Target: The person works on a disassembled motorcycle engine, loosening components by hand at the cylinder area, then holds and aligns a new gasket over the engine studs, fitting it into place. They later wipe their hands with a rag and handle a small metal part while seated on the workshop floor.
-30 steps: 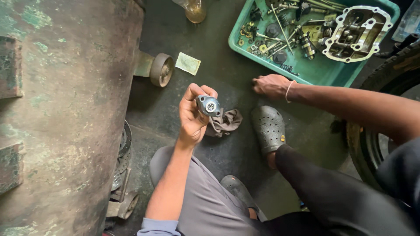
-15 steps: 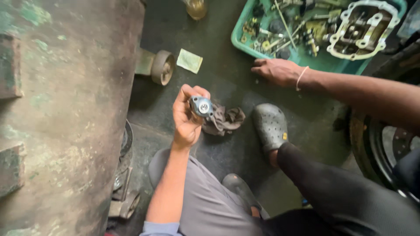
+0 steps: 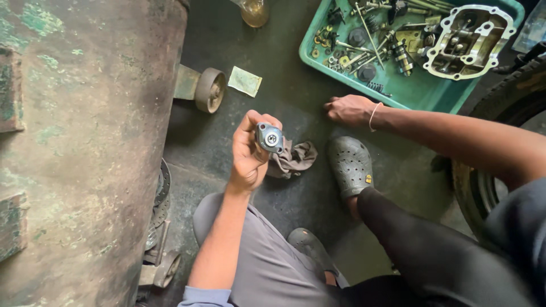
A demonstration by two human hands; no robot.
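Observation:
My left hand (image 3: pixel 249 152) is raised over the dark floor and grips a small round metal part (image 3: pixel 269 137) with a hole in its face, held between thumb and fingers. Just right of it a crumpled brown rag (image 3: pixel 296 159) lies on the floor. My right hand (image 3: pixel 348 109), with a thin white band at the wrist, rests fingertips-down on the floor just in front of the green tray (image 3: pixel 421 94). It holds nothing that I can see.
The green tray holds several bolts, springs and a grey engine cover (image 3: pixel 467 40). A large worn green-brown metal body (image 3: pixel 79 148) fills the left, with a small caster wheel (image 3: pixel 209 90) and a paper scrap (image 3: pixel 245 81) beside it. A grey clog (image 3: pixel 350 165) is below my right hand, a tyre (image 3: pixel 500 108) at right.
My left hand keeps hold of the metal part and has barely shifted. My right hand stays on the floor by the tray, its fingers now more curled.

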